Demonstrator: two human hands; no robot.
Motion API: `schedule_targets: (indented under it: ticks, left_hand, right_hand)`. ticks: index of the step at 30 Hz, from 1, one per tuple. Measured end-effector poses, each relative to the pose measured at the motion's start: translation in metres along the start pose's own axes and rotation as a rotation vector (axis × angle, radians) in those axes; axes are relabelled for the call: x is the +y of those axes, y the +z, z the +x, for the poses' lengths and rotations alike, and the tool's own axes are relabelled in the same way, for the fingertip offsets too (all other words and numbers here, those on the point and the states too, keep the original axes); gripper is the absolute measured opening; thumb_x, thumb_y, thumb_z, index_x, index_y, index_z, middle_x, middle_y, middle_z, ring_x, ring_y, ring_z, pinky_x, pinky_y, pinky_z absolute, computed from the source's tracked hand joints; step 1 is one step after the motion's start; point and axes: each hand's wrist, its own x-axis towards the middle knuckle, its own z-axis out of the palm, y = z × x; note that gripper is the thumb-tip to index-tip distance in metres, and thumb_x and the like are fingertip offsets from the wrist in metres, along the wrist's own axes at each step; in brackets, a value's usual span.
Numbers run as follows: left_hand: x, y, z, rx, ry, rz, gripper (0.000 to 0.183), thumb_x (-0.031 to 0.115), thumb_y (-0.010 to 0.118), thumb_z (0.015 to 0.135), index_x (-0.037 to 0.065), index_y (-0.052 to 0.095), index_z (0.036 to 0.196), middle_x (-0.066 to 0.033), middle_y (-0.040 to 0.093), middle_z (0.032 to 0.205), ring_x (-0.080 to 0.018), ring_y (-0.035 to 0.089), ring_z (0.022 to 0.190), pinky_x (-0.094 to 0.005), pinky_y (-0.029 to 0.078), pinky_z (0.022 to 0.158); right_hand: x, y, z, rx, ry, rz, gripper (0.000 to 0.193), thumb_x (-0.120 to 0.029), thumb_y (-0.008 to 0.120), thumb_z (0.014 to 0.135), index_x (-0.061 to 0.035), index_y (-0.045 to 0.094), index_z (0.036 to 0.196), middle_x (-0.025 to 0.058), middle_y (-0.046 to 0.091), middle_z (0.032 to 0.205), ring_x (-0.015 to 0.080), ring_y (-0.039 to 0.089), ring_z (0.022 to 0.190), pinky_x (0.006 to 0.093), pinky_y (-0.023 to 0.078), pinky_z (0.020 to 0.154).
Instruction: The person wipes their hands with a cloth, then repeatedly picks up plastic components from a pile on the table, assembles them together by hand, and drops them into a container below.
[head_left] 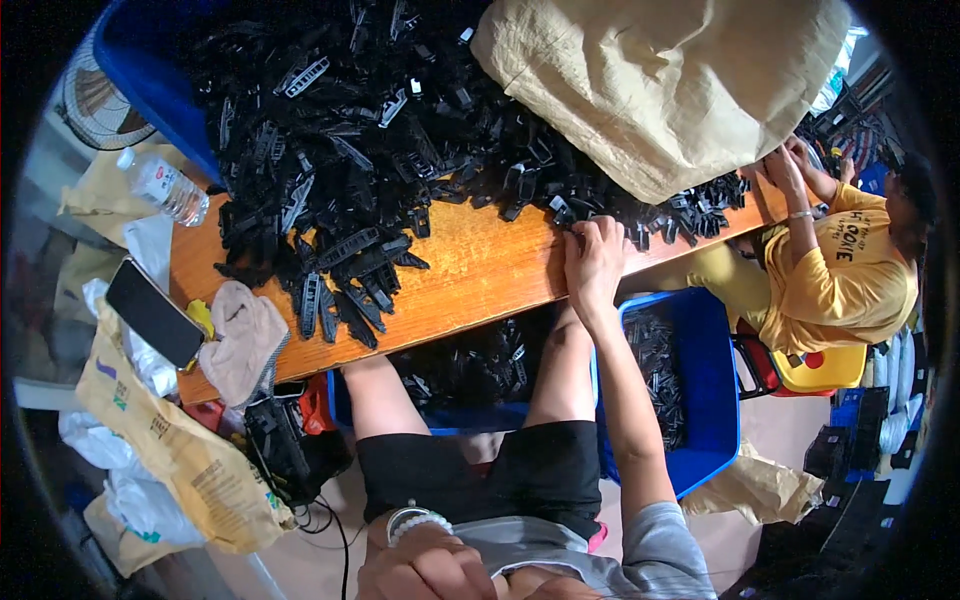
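Note:
My right hand [597,258] rests at the table's near edge with its fingers bent down and drawn together. It touches the fringe of a pile of small black plastic parts [345,150]; whatever its fingertips pinch is hidden beneath them. My left hand [428,568], with a beaded bracelet at the wrist, is held close to my body at the bottom of the view. Its fingers are curled closed, and I cannot make out what, if anything, is inside them. Single black clip-like pieces [310,305] spread from the pile toward the front of the table.
A tan sack [660,80] covers the pile's far right. Blue bins [705,400] of black parts stand below the wooden table [480,250]. At left are a phone [155,312], a cloth [240,340] and a bottle [165,187]. A co-worker in yellow [845,275] sits at right.

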Motion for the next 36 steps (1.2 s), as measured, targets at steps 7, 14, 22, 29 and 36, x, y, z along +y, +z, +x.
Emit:
schedule_targets:
  ticks: [7,14,22,29,36]
  left_hand:
    - [-0.003,0.016,0.012,0.242,-0.067,0.107,0.02,0.016,0.064,0.086,-0.001,0.065,0.076,-0.0152,0.06,0.077,-0.0236,0.053,0.063,-0.0334,0.044,0.062]
    - [-0.003,0.015,0.008,0.253,-0.026,0.347,0.019,0.026,0.066,0.086,0.013,0.065,0.071,-0.0025,0.06,0.07,-0.0139,0.054,0.058,-0.0255,0.039,0.057]
    - [0.021,-0.051,0.013,0.191,1.151,-2.905,0.003,0.009,0.061,0.086,0.007,0.059,0.088,-0.0103,0.051,0.082,-0.0247,0.056,0.071,-0.0352,0.044,0.061]
    - [0.031,-0.169,-0.031,-0.135,1.349,-3.704,0.02,0.002,0.067,0.079,-0.003,0.063,0.099,-0.0132,0.055,0.097,-0.0307,0.055,0.091,-0.0393,0.048,0.079]
    - [-0.025,-0.13,-0.062,0.267,1.786,-3.828,0.012,0.004,0.066,0.081,-0.001,0.061,0.091,-0.0114,0.055,0.095,-0.0295,0.053,0.092,-0.0396,0.046,0.081]
  right_hand:
    - [0.008,0.005,-0.004,0.094,-0.068,0.099,0.015,-0.008,0.071,0.076,-0.0056,0.062,0.087,0.0106,0.058,0.1,0.0298,0.053,0.096,0.0416,0.04,0.082]
    - [0.018,0.005,-0.014,0.139,-0.074,0.287,0.018,-0.002,0.068,0.08,-0.0025,0.058,0.095,0.0154,0.061,0.104,0.0323,0.056,0.093,0.0412,0.044,0.082]
    - [-0.004,-0.014,-0.028,-0.037,0.136,0.638,0.031,-0.001,0.055,0.091,-0.0024,0.055,0.121,0.0132,0.058,0.095,0.0246,0.057,0.086,0.035,0.046,0.078]
    - [-0.034,-0.021,-0.038,-0.233,0.381,1.016,0.033,-0.016,0.043,0.102,-0.003,0.055,0.13,0.0005,0.051,0.078,0.0089,0.044,0.064,0.0227,0.039,0.061]
    - [-0.045,-0.037,-0.035,-0.733,0.371,0.947,0.037,-0.002,0.061,0.089,0.0015,0.058,0.126,0.0126,0.069,0.088,0.0236,0.064,0.077,0.0318,0.05,0.078]
